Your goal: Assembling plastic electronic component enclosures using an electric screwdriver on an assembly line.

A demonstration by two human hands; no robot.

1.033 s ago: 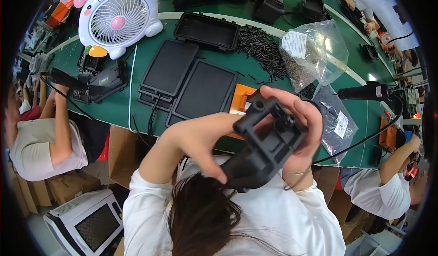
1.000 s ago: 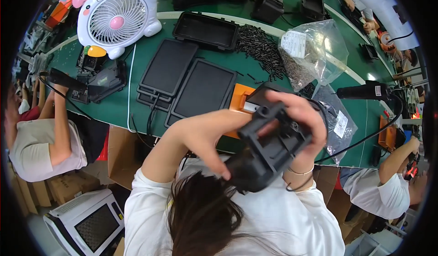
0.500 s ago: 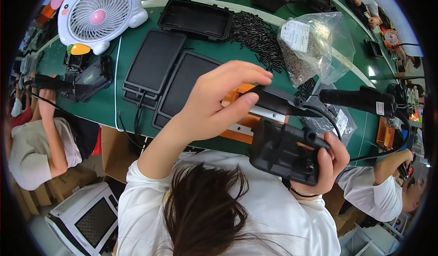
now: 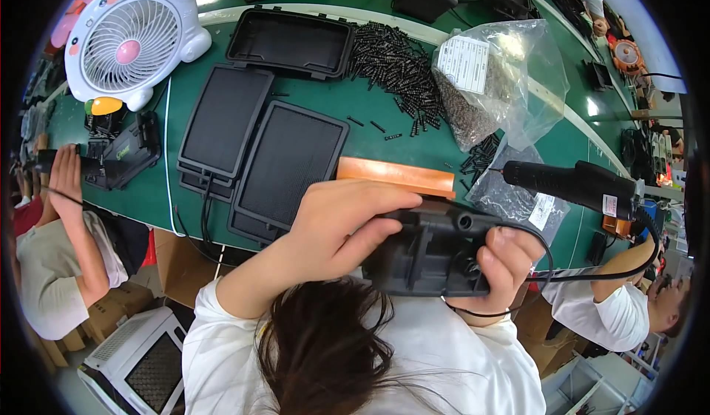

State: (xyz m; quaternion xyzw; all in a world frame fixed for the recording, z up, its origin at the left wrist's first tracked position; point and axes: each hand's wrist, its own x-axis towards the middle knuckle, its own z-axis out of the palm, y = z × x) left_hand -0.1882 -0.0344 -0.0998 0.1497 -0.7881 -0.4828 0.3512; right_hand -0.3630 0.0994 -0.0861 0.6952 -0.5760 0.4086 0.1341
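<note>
I hold a black plastic housing (image 4: 421,256) with moulded ribs and a round port in front of my chest. My left hand (image 4: 336,226) is closed on its upper left edge, thumb on the near side and fingers over the far side. My right hand (image 4: 510,263) wraps the right end, its fingers curled over the edge. A flat black part (image 4: 447,207) shows along the housing's top edge, mostly hidden behind it. A thin black cable (image 4: 546,256) loops around my right hand. Just beyond stands an orange metal block (image 4: 396,174).
An electric screwdriver (image 4: 569,182) hangs at right over a plastic bag (image 4: 510,193). Beyond lie loose black screws (image 4: 399,67), a bag of small parts (image 4: 470,112) and a black tray (image 4: 292,41). Black panels (image 4: 229,119) and a white fan (image 4: 126,49) are at left. Co-workers sit both sides.
The flat black part has come down from over the orange block to the housing. My left hand has moved down onto the housing, which has turned and shifted left.
</note>
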